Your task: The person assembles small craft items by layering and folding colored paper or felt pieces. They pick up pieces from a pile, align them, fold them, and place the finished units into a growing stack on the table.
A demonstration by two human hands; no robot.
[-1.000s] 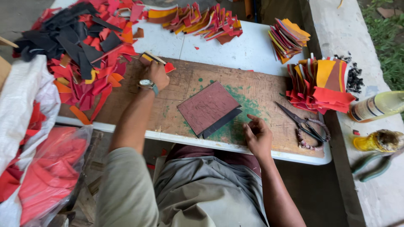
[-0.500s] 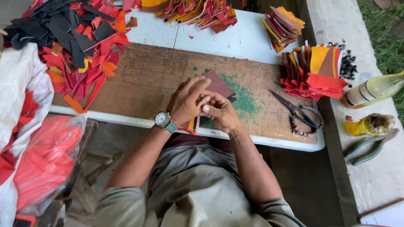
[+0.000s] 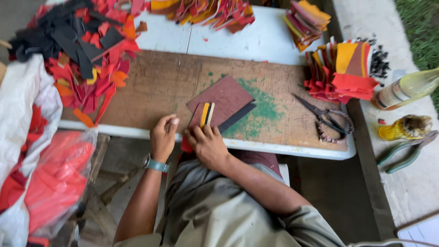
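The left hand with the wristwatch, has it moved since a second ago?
Yes. The left hand has come back from the red scrap pile to the near edge of the brown board, beside the right hand.

Hands (image 3: pixel 183 139) apart, yellow strip (image 3: pixel 205 114) exposed

A clear plastic bag (image 3: pixel 55 183) hung at the left, below the table's (image 3: pixel 274 41) edge, bulging with red-orange scraps that showed through its film. Above it a white sack (image 3: pixel 23 100) slumped open beside the table, more red pieces visible at its mouth. On the concrete ledge at the right a pale yellow-green bottle (image 3: pixel 407 89) lay tilted, a light label (image 3: pixel 392 95) wrapped round its lower part. No signs or screens were visible.
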